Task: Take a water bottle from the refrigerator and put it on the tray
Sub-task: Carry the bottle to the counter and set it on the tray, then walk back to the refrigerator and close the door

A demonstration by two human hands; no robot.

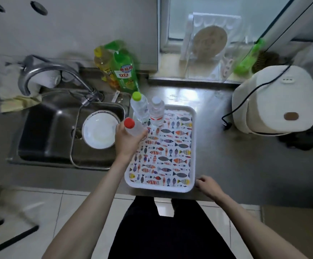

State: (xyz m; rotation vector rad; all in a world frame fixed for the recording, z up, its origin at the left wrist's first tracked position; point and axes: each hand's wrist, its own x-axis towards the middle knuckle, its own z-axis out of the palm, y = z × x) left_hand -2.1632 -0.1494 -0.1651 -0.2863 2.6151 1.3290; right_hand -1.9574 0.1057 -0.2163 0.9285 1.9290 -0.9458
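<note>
A white tray (192, 146) with a colourful fish pattern lies on the steel counter. Two clear water bottles stand at its far left corner: one with a green cap (139, 107) and one with a white cap (156, 113). My left hand (126, 140) is shut on a third clear water bottle with a red cap (133, 127), held upright over the tray's left edge, just in front of the other two. My right hand (207, 184) rests on the counter at the tray's near right corner, fingers curled and touching the rim; it holds nothing.
A steel sink (45, 128) with a tap and a white bowl (100, 129) sits left of the tray. Green and yellow detergent bottles (123, 71) stand behind. A white rice cooker (275, 100) with a black cord stands at right.
</note>
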